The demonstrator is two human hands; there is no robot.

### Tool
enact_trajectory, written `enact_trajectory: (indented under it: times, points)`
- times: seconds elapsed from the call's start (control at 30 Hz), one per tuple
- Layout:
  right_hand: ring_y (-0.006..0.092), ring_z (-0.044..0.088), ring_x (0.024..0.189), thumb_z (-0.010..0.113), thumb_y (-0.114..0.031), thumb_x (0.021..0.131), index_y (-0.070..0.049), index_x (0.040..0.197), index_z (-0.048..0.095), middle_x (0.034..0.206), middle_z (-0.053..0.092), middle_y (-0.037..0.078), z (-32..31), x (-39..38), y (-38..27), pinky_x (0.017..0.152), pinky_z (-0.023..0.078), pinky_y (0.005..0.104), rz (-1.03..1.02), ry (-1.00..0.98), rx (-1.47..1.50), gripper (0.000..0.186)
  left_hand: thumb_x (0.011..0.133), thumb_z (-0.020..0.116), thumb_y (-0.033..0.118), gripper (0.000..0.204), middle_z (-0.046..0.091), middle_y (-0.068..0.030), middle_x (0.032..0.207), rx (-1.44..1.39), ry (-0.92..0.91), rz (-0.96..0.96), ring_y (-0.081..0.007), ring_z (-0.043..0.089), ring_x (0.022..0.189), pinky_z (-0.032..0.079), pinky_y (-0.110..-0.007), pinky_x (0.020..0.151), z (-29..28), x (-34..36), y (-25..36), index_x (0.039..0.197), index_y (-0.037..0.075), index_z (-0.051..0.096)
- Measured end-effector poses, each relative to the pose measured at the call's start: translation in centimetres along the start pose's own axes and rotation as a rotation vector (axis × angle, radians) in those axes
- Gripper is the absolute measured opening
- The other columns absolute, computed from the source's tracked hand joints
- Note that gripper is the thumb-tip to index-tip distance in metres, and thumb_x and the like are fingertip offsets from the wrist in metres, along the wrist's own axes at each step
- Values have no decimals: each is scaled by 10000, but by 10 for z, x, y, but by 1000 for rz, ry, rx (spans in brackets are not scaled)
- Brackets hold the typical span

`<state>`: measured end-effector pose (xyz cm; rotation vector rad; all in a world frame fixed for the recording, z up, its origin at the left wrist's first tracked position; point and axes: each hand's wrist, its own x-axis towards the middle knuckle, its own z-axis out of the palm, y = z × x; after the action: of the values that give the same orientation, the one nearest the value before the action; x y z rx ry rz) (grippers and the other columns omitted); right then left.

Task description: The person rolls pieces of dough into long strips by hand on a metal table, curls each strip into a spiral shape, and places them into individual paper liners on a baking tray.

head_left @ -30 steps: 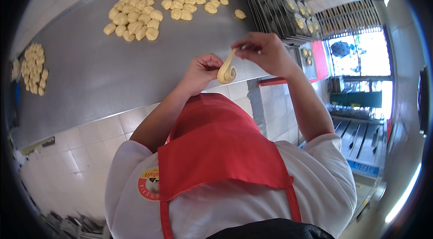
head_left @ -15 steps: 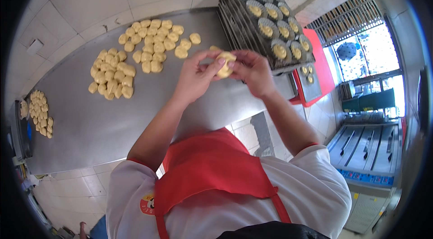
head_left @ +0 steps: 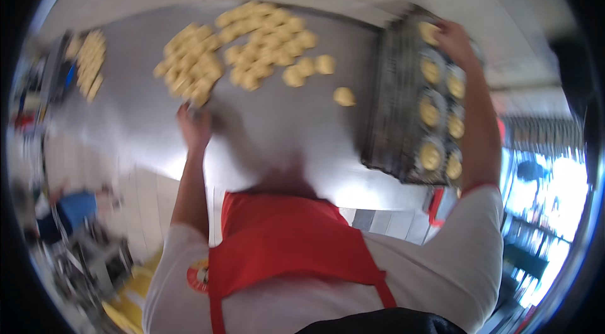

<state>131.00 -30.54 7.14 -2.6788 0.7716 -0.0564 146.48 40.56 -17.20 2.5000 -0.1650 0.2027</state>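
My left hand (head_left: 194, 127) is at the near edge of a cluster of pale yellow dough balls (head_left: 191, 60) on the metal table. Its thumb and fingers look apart, just short of the nearest dough ball (head_left: 200, 97), though motion blurs them. At the far end of the top baking tray, my right hand (head_left: 455, 43) has its fingertips closed on a flattened piece of dough (head_left: 430, 33) in a fluted tin. Other tins on this tray (head_left: 409, 170) hold shaped dough, such as the round piece (head_left: 430, 156) at the near end.
A second dough cluster (head_left: 268, 38) lies toward the wall, and a lone dough ball (head_left: 344, 96) sits nearer the tray stack (head_left: 378, 113). More dough (head_left: 92, 63) is at the table's left end. A red chair (head_left: 436, 205) partly shows beyond the table's right end.
My hands, together around one dough piece before, are now apart. The right has carried dough to the tray's far end; the left has moved to the cluster. The whole view has swung.
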Motion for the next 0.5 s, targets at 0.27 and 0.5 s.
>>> enact_trajectory:
  times: [0.27,0.5]
  points:
    - [226,703,1200,666,-234,1094,-25,1429,680,1328,743,132,33,-195,-187,1040,558,384,-155,141,121,395,846,819,189,499,667,-245,1205,-203,-83,-287,-438,659,1144,557,-517,967,-7,-3,-2,1276,43,612]
    - [232,616,1320,684,-42,1039,8,1475,591,1440,643,128,246,-351,-374,1039,542,359,-101,-7,860,448,820,781,197,353,759,-197,978,-497,-431,355,-437,735,906,588,-526,792,-122,-7,43,1124,43,687]
